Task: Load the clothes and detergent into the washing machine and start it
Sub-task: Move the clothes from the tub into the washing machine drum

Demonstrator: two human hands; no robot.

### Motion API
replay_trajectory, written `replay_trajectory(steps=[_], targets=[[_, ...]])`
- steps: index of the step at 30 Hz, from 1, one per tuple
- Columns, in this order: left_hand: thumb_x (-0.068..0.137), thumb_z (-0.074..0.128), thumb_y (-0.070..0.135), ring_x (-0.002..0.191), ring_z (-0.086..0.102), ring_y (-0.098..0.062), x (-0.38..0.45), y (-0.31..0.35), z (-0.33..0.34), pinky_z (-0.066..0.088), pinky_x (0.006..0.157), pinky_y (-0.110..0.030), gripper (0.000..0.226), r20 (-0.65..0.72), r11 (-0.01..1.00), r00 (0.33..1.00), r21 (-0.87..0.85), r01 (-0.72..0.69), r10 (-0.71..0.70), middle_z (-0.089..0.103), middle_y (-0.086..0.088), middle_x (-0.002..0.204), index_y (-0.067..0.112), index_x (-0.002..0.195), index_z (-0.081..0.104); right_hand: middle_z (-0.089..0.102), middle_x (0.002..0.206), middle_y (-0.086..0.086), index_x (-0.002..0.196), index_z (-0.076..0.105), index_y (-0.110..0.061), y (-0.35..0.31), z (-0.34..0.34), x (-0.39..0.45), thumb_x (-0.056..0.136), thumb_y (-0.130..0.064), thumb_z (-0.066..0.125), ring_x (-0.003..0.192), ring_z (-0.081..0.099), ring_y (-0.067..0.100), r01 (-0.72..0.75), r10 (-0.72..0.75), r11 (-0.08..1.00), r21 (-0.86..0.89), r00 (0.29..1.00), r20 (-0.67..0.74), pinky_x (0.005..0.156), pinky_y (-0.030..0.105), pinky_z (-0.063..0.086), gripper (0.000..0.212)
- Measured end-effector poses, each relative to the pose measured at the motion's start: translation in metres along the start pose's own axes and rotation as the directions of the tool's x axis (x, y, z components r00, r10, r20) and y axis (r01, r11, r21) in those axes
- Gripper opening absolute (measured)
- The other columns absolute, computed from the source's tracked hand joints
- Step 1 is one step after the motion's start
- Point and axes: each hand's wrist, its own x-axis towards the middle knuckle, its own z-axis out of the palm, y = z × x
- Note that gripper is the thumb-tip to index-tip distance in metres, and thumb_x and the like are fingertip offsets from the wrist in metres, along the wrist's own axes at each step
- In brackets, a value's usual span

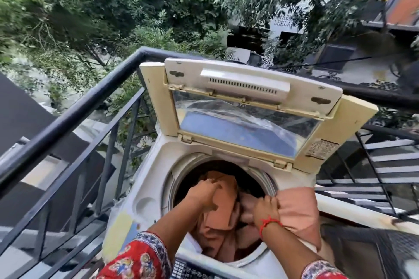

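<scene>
Washing machine [145, 190], lid [247, 108] raised at far side. Peach clothes [223, 208] fill the drum, part draped over its right rim. My left hand [205, 192] and right hand [265, 208], fingers clenched on cloth, should press bunches down evenly.

A dark metal railing [74, 108] edges the daylit balcony, with leafy trees [90, 7] and a building [294, 22] beyond.

Red floral sleeves [138, 260] (blue-patterned cuffs); red thread bracelet [269, 224] on right wrist.
</scene>
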Motion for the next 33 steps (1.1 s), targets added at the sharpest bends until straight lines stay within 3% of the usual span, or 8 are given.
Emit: replay_trajectory(steps=[9, 14, 16, 20, 22, 24, 27, 33], targets=[[0.064, 0.076, 0.041, 0.13, 0.042, -0.029, -0.009, -0.022, 0.01, 0.046, 0.098, -0.049, 0.088, -0.055, 0.992, 0.997, -0.11, 0.054, -0.06, 0.041, -0.001, 0.142, 0.027, 0.139, 0.031, 0.053, 0.121, 0.005, 0.117, 0.05, -0.018, -0.065, -0.062, 0.014, 0.092, -0.017, 0.043, 0.116, 0.05, 0.03, 0.172, -0.064, 0.869, 0.463, 0.969, -0.239, 0.091, 0.042, 0.043, 0.027], [0.077, 0.053, 0.039, 0.107, 0.059, -0.028, -0.02, -0.045, 0.003, 0.049, 0.085, -0.04, 0.052, -0.285, 0.909, 0.947, -0.416, 0.019, -0.15, 0.061, -0.007, 0.115, 0.016, 0.123, 0.045, 0.058, 0.094, 0.01, 0.091, 0.059, -0.01, -0.12, -0.089, 0.009, 0.071, -0.005, 0.049, 0.089, 0.057, 0.027, 0.45, 0.086, 0.337, 0.827, 0.86, -0.503, 0.08, 0.031, 0.042, 0.023], [0.079, 0.045, 0.039, 0.103, 0.06, -0.028, -0.025, -0.055, -0.003, 0.049, 0.081, -0.038, 0.043, -0.355, 0.889, 0.918, -0.458, -0.008, -0.175, 0.064, -0.007, 0.111, 0.014, 0.114, 0.05, 0.058, 0.094, 0.005, 0.091, 0.059, -0.012, -0.125, -0.094, 0.01, 0.066, -0.003, 0.05, 0.088, 0.056, 0.021, 0.481, 0.104, 0.252, 0.84, 0.849, -0.518, 0.082, 0.026, 0.042, 0.028], [0.071, 0.051, 0.034, 0.099, 0.061, -0.027, -0.03, -0.066, -0.001, 0.049, 0.076, -0.038, 0.038, -0.29, 0.93, 0.943, -0.364, 0.049, -0.163, 0.063, -0.005, 0.104, 0.016, 0.104, 0.052, 0.055, 0.107, 0.007, 0.101, 0.058, -0.02, -0.117, -0.08, 0.019, 0.074, -0.012, 0.055, 0.099, 0.056, 0.027, 0.405, -0.116, 0.486, 0.774, 0.908, -0.403, 0.09, 0.033, 0.043, 0.029], [0.068, 0.056, 0.038, 0.103, 0.061, -0.026, -0.029, -0.064, 0.006, 0.05, 0.08, -0.041, 0.044, -0.223, 0.94, 0.96, -0.328, 0.089, -0.169, 0.061, -0.003, 0.108, 0.02, 0.109, 0.052, 0.048, 0.122, 0.009, 0.118, 0.052, -0.018, -0.105, -0.068, 0.02, 0.078, -0.012, 0.059, 0.109, 0.052, 0.033, 0.332, -0.192, 0.697, 0.635, 0.94, -0.281, 0.096, 0.04, 0.042, 0.041], [0.072, 0.065, 0.035, 0.111, 0.057, -0.025, -0.026, -0.057, 0.011, 0.049, 0.087, -0.041, 0.055, -0.162, 0.96, 0.976, -0.265, 0.096, -0.143, 0.056, -0.003, 0.119, 0.02, 0.122, 0.049, 0.042, 0.131, 0.008, 0.129, 0.044, -0.018, -0.092, -0.057, 0.019, 0.081, -0.015, 0.062, 0.118, 0.047, 0.034, 0.271, -0.195, 0.789, 0.552, 0.962, -0.193, 0.102, 0.043, 0.039, 0.052], [0.079, 0.069, 0.029, 0.125, 0.047, -0.025, -0.02, -0.045, 0.016, 0.045, 0.097, -0.039, 0.07, -0.14, 0.983, 0.988, -0.179, 0.044, -0.07, 0.045, -0.004, 0.137, 0.017, 0.14, 0.037, 0.035, 0.141, 0.008, 0.133, 0.042, -0.019, -0.076, -0.047, 0.015, 0.085, -0.017, 0.062, 0.128, 0.038, 0.033, 0.272, -0.195, 0.8, 0.535, 0.961, -0.197, 0.109, 0.039, 0.033, 0.051], [0.084, 0.065, 0.021, 0.147, 0.014, -0.026, -0.016, -0.029, 0.011, 0.033, 0.113, -0.037, 0.075, -0.362, 0.995, 0.927, 0.011, -0.101, 0.098, 0.01, 0.001, 0.161, 0.02, 0.148, 0.028, 0.012, 0.16, -0.002, 0.14, 0.039, -0.035, -0.056, -0.037, 0.005, 0.084, -0.003, 0.056, 0.141, 0.022, 0.014, 0.49, -0.153, 0.71, 0.506, 0.809, -0.567, 0.115, 0.026, 0.024, 0.067]])
